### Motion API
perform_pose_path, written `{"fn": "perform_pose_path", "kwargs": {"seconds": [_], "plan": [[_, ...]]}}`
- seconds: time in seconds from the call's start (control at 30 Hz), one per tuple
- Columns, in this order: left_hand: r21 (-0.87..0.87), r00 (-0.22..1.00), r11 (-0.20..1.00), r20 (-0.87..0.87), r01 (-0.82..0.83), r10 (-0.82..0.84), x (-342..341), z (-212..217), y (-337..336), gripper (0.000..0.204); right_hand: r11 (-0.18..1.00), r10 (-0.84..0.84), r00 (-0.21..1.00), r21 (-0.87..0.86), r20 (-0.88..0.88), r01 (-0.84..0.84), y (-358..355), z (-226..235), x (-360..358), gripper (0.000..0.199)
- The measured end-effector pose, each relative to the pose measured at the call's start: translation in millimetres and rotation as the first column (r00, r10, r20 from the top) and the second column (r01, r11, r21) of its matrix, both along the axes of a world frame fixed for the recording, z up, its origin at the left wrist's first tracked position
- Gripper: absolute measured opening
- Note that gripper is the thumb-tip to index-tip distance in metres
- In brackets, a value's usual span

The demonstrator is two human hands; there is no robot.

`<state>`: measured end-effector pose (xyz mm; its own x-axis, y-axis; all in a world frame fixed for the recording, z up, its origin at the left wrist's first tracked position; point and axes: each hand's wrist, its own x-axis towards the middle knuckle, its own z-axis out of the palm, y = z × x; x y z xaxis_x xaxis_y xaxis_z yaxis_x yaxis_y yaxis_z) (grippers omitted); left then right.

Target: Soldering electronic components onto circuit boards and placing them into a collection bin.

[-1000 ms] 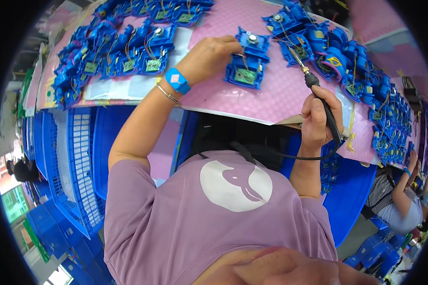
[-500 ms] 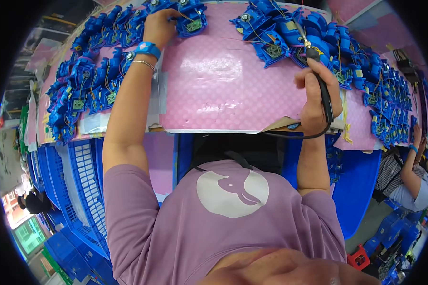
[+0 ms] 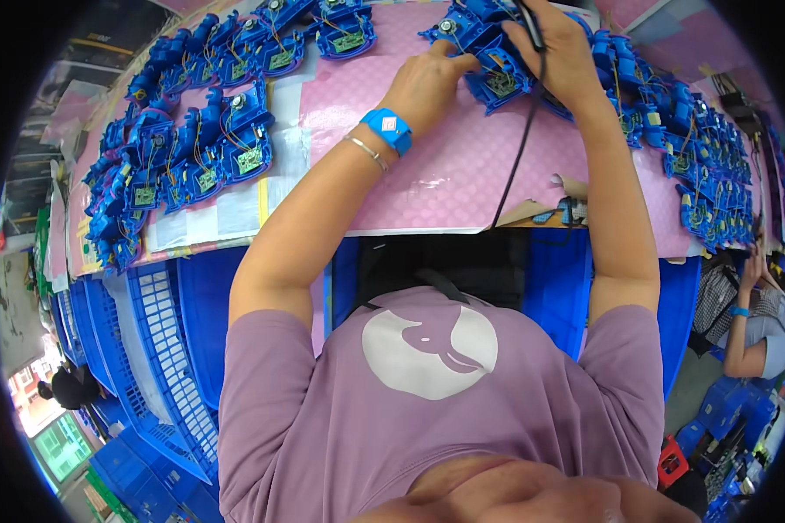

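Observation:
My right hand (image 3: pixel 567 61) is closed round the dark handle of a soldering iron (image 3: pixel 532 28) at the far right of the bench. Its black cable hangs down toward the bench edge, and the tip is hidden. Under that hand sits a blue plastic housing (image 3: pixel 500 84) with a green circuit board and thin wires. At the housing's left side is my left hand (image 3: pixel 423 91), its fingers bent; what they pinch, if anything, cannot be made out. Farther left, another blue housing (image 3: pixel 346 37) with a green board and wires lies on the pink bench top (image 3: pixel 392 192).
Rows of blue housings with boards and wires (image 3: pixel 183 148) cover the bench's left side; more housings (image 3: pixel 715 166) stand at the right. Blue baskets (image 3: pixel 161 322) are below at left. A coworker's arm (image 3: pixel 746 305) shows at far right. Torn cardboard (image 3: pixel 532 212) lies at the front edge.
My left hand has let go of the housing at the upper left and moved right to another housing. My right hand has moved forward and slightly left with the soldering iron.

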<state>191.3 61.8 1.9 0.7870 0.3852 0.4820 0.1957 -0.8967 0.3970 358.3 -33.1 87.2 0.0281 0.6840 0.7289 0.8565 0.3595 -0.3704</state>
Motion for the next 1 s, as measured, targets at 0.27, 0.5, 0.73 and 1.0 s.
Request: {"fn": "perform_pose_path", "kwargs": {"seconds": [0.27,0.5,0.73,1.0], "plan": [[0.05,0.998,0.998,0.054,0.033,-0.035,-28,-4,5,0.02,0.995,0.027,0.994,0.091,0.104,-0.036,2,-10,-7,0.029],[-0.064,0.997,0.998,0.079,0.012,-0.007,-95,3,-42,0.017,0.986,0.164,0.976,-0.025,0.142,-0.162,-34,-27,-59,0.038],[-0.138,0.988,0.987,0.127,-0.076,0.094,-104,11,-61,0.031,0.991,0.117,0.969,-0.088,0.216,-0.1,-61,-26,-78,0.048],[-0.051,0.993,0.997,0.105,0.053,-0.047,-76,0,-18,0.033,0.997,0.064,0.984,-0.042,0.163,-0.058,-62,-36,-56,0.042]]}}
